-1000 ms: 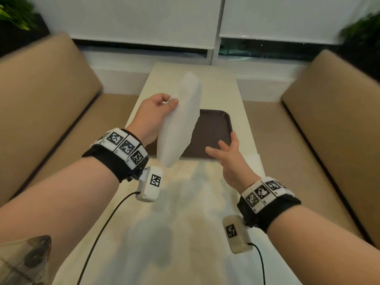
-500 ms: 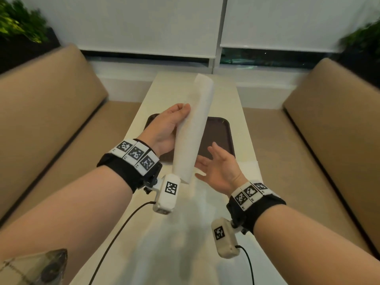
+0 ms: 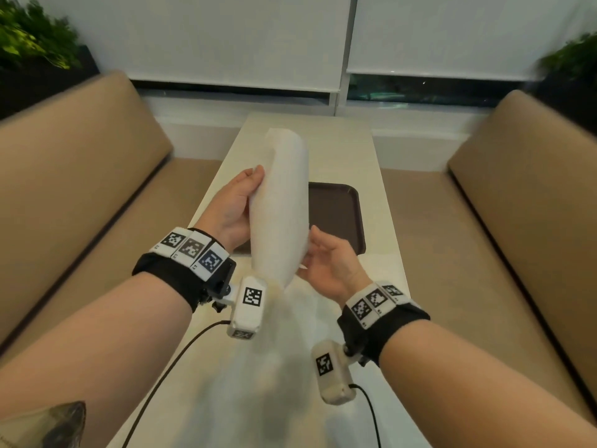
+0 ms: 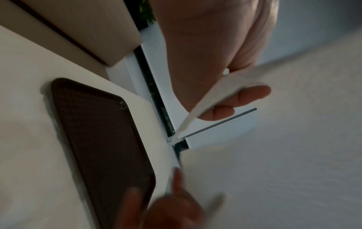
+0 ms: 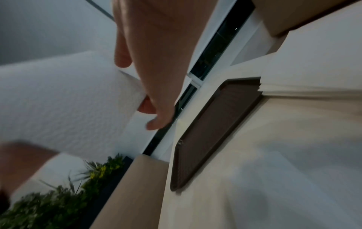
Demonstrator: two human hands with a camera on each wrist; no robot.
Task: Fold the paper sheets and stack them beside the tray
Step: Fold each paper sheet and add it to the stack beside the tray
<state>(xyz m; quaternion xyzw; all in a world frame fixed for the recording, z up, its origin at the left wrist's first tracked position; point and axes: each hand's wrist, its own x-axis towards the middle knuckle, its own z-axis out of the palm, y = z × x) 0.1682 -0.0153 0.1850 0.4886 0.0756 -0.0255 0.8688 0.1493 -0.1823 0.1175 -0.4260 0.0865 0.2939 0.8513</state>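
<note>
A white textured paper sheet (image 3: 281, 208) stands upright and curved above the table, in front of the dark brown tray (image 3: 337, 215). My left hand (image 3: 255, 181) pinches its left edge, thumb on the near face and fingers behind; the left wrist view shows this grip on the sheet (image 4: 225, 88). My right hand (image 3: 311, 244) has the lower right edge between thumb and fingers. The right wrist view shows that corner of the sheet (image 5: 78, 96) between the thumb and fingers (image 5: 149, 106). The tray (image 5: 213, 131) holds nothing.
A stack of white sheets (image 5: 305, 91) lies on the cream table (image 3: 381, 176) at the tray's near right corner. Tan benches (image 3: 80, 176) flank the table on both sides, and a window with blinds is at the far end. Cables hang from both wrist cameras.
The left hand has brought the sheet nearer and more upright. The right hand has left the tray's edge, moved left and taken hold of the sheet's lower right edge.
</note>
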